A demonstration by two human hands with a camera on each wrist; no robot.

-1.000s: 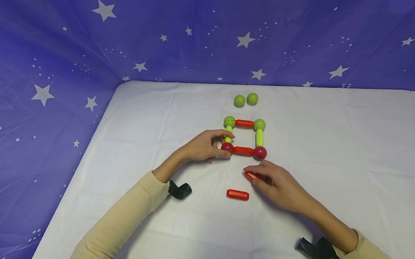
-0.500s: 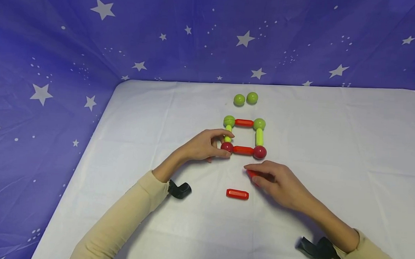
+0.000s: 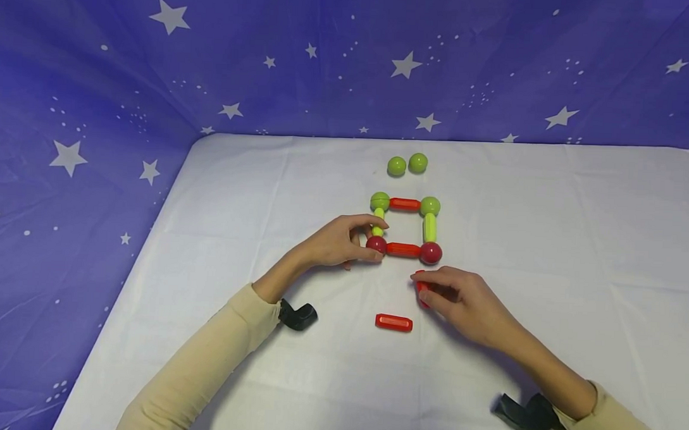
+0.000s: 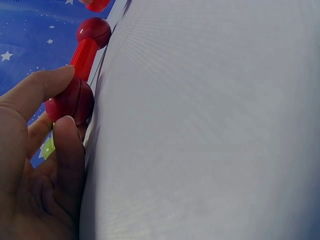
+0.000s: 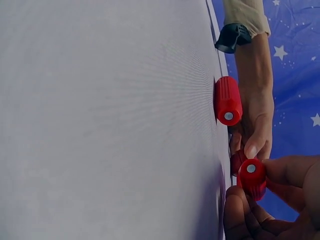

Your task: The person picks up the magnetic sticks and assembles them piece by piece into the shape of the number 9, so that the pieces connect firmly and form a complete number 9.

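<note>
Pinching a ribbed red plastic stick (image 5: 253,180), the right hand (image 3: 469,305) has swung it toward one glossy crimson ball (image 3: 431,253), seemingly aligning it; the left hand (image 3: 338,243) grips a matching crimson ball (image 4: 71,102)

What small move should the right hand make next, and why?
Probably ease the held red rod against the nearby red ball: the right hand pinches the rod just short of it, one end facing it, while the left hand holds the other red ball.

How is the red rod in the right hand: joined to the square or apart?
Apart: the right hand pinches the red rod, and head and left wrist views show a gap between it and the nearest red ball.
</note>
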